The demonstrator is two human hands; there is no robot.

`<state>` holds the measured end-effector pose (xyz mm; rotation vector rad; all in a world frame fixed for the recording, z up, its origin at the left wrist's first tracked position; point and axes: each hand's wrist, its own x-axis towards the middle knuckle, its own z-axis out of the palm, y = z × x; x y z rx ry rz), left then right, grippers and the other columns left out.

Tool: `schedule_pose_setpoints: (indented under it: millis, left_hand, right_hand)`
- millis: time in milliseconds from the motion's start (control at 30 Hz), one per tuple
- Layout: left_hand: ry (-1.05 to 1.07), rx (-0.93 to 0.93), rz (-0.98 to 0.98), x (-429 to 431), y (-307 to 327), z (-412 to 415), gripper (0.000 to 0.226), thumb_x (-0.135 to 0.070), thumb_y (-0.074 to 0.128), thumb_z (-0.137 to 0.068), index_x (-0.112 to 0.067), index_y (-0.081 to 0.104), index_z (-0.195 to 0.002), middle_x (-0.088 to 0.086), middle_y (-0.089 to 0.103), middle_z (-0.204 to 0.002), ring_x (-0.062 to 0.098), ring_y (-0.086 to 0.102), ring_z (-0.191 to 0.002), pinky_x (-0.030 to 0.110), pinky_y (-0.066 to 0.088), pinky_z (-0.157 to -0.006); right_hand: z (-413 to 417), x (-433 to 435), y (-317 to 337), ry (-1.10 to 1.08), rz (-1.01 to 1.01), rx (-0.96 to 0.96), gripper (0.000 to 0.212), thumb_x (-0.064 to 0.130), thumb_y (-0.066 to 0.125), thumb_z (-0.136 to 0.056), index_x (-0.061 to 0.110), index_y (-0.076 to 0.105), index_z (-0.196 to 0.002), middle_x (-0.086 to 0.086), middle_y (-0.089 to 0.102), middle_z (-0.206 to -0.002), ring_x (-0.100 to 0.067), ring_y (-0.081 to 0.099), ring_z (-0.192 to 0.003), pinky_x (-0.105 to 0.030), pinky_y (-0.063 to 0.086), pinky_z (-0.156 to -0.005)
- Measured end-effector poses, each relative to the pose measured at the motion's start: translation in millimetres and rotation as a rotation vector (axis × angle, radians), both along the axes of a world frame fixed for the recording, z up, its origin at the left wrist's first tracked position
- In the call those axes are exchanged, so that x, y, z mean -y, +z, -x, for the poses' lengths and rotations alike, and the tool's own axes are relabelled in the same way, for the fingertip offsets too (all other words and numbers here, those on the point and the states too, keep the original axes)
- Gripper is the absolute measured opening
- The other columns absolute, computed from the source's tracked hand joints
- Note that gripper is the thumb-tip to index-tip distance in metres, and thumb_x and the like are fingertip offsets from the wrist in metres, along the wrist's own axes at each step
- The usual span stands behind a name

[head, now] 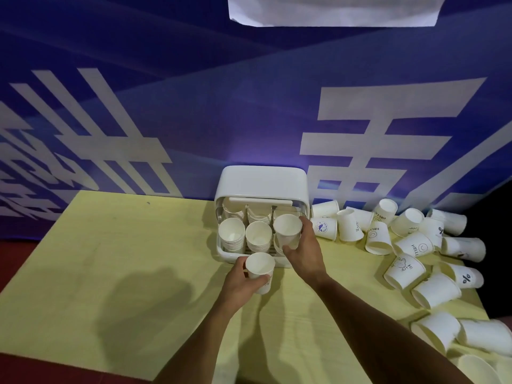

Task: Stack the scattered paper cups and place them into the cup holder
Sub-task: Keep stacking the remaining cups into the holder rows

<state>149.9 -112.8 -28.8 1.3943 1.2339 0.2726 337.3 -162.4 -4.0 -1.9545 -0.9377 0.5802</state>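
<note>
Right hand [304, 250] is gripping a paper cup [288, 231], mouth up, right over the front-right slot of the cup holder [260, 184]. The slot is lying straight below, and the cup's axis is near upright, tipped slightly. Left hand [243, 284] is clasping a second cup [260, 266] just in front of the holder, above the table [124, 245]. Loose cups [378, 239] are lying tumbled to the right, nearer the right hand. Stacks [231, 236] are filling the other front slots.

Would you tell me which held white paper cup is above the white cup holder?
The right hand's cup; the left hand's cup hangs over the table.
</note>
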Motion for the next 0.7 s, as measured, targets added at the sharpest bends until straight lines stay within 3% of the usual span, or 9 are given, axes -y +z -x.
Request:
schedule_pose_setpoints:
  millis: [133,267,500,700]
  left_hand:
    - [-0.041,-0.002,0.018,-4.3,-0.6,6.9,0.070,-0.046,0.082,-0.054,-0.037,0.058,-0.119,-0.013,0.066,-0.114,0.010,0.065,-0.103,0.040,0.057,-0.090]
    - [-0.041,-0.001,0.023,-5.3,-0.8,8.9,0.065,-0.040,0.083,-0.059,-0.036,0.058,-0.119,-0.012,0.067,-0.114,0.009,0.066,-0.100,0.038,0.057,-0.088]
    - [-0.048,0.000,0.023,-4.4,-1.5,8.3,0.064,-0.036,0.084,-0.063,-0.035,0.058,-0.121,-0.012,0.067,-0.115,0.009,0.066,-0.100,0.037,0.057,-0.088]
    - [-0.053,-0.011,0.019,-4.4,-3.9,7.3,0.066,-0.037,0.083,-0.063,-0.035,0.056,-0.123,-0.014,0.066,-0.116,0.008,0.065,-0.101,0.039,0.057,-0.091]
  right_hand:
    - [2.2,-4.3,1.0,-0.002,0.040,-0.016,0.080,0.007,0.073,-0.080,0.018,0.030,-0.146,-0.003,0.057,-0.135,-0.021,0.057,-0.118,-0.026,0.045,-0.088]
    - [2.1,-7.5,-1.1,-0.009,0.058,0.009,0.072,0.008,0.072,-0.079,0.018,0.036,-0.141,0.000,0.061,-0.129,-0.021,0.060,-0.112,-0.026,0.046,-0.083]
    - [-3.0,-9.7,-6.7,-0.025,0.078,0.037,0.061,0.006,0.072,-0.078,0.022,0.046,-0.130,0.002,0.062,-0.124,-0.020,0.060,-0.110,-0.032,0.053,-0.088]
    - [-1.7,-0.6,-14.1,-0.036,0.111,0.084,0.066,0.017,0.076,-0.081,0.018,0.044,-0.139,-0.004,0.053,-0.135,-0.024,0.057,-0.116,-0.033,0.050,-0.090]
